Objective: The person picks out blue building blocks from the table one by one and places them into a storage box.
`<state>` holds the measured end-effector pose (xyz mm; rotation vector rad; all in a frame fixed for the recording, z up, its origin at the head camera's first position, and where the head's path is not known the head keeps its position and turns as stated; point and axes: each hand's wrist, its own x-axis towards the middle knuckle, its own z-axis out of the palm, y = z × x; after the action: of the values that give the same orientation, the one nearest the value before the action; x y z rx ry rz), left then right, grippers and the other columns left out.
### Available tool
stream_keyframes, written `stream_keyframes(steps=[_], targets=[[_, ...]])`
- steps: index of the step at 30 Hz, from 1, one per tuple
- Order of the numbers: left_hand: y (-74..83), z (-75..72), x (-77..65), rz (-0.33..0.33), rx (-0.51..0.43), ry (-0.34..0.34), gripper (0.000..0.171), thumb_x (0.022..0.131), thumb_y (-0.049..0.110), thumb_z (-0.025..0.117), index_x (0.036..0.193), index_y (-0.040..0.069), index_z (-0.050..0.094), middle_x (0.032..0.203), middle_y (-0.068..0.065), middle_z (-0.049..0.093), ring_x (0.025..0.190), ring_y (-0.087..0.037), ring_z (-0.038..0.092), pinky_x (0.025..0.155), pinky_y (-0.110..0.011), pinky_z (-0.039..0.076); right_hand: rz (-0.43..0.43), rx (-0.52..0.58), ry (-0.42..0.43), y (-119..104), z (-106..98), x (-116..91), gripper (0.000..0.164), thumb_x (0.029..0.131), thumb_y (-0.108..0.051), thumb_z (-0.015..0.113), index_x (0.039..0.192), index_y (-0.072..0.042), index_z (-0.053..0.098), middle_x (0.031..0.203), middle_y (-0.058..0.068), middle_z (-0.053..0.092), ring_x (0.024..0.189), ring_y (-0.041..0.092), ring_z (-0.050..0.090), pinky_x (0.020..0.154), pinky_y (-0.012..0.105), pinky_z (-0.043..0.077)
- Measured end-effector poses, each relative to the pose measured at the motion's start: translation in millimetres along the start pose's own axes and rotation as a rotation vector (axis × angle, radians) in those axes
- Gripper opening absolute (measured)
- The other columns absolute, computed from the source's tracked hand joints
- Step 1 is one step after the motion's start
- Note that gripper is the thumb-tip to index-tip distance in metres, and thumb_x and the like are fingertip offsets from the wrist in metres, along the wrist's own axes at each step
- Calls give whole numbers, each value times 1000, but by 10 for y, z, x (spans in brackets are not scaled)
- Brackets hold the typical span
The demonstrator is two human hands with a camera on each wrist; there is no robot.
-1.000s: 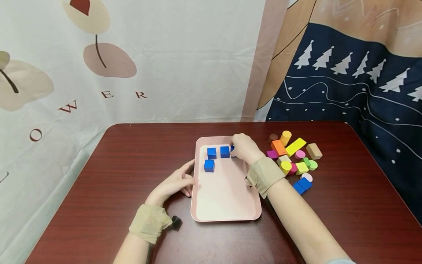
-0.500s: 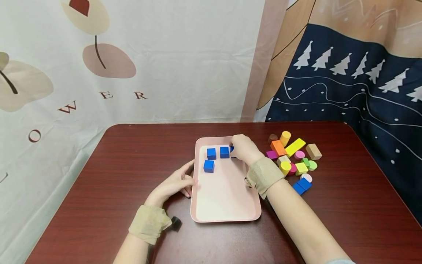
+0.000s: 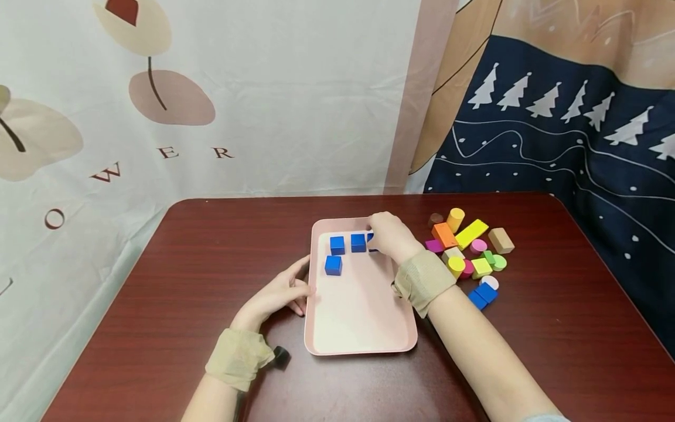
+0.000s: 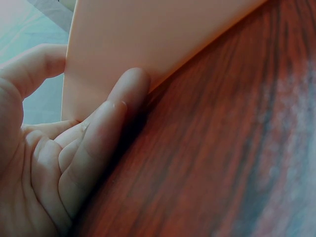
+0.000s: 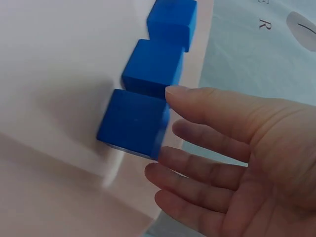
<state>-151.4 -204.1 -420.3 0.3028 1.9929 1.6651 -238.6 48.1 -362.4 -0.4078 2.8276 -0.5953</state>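
A pink tray (image 3: 364, 305) lies on the table. My left hand (image 3: 279, 293) grips its left rim, thumb over the edge and fingers against the outer wall (image 4: 163, 29). Inside, one blue cube (image 3: 333, 265) stands nearer me, below a back row of three. In that row are a left blue cube (image 3: 337, 245), a middle cube (image 3: 358, 243) and a right cube (image 5: 133, 123). My right hand (image 3: 392, 237) is at the right cube, which it mostly hides in the head view. The right wrist view shows its relaxed, spread fingertips touching that cube's side.
Right of the tray lies a pile of coloured blocks, with a yellow bar (image 3: 471, 234), an orange block (image 3: 445, 235), a beige block (image 3: 501, 240) and several cylinders. Two blue blocks (image 3: 483, 296) sit at its near end. A patterned cloth (image 3: 295, 117) hangs behind the table.
Both hands, the tray and the cubes hold their places; the head view shifts only very slightly.
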Motion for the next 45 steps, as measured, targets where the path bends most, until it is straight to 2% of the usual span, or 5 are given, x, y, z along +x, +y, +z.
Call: stream_keyframes(steps=[4,16,24,32,45], targets=[[-44,-17,14,-10,-2,10,75,87,6,58,146,19,13,72,-15,62,52,-27,57,51,-38,54,4,2,1,-39,-48,-19,29,79,-12,73,106,-6,62,96,9,61,82,22,54,81,37,50],[180,31,-86,-9,3,5,74,88,3,57,146,11,12,73,-17,62,54,-30,57,53,-40,54,-15,-45,-16,-143,-214,-120,32,82,-18,70,111,-7,61,103,9,61,87,21,56,83,36,50],[177,37,-85,-14,-4,5,74,88,4,57,146,12,12,73,-17,62,54,-30,57,53,-40,54,-81,-76,26,-155,-378,-298,16,88,-18,64,100,-8,64,89,5,60,77,20,54,73,31,52],[184,48,-85,-8,-2,-5,74,87,3,56,146,13,12,76,-22,61,56,-33,57,53,-41,54,-137,-105,75,-79,-556,-546,6,88,-16,62,86,-11,65,78,2,59,70,20,52,61,28,49],[184,51,-78,-9,-1,-7,73,88,3,56,146,14,13,76,-21,62,57,-36,57,54,-43,54,-263,-84,195,249,-742,-949,4,88,-11,61,88,-11,65,80,0,60,73,17,53,69,33,50]])
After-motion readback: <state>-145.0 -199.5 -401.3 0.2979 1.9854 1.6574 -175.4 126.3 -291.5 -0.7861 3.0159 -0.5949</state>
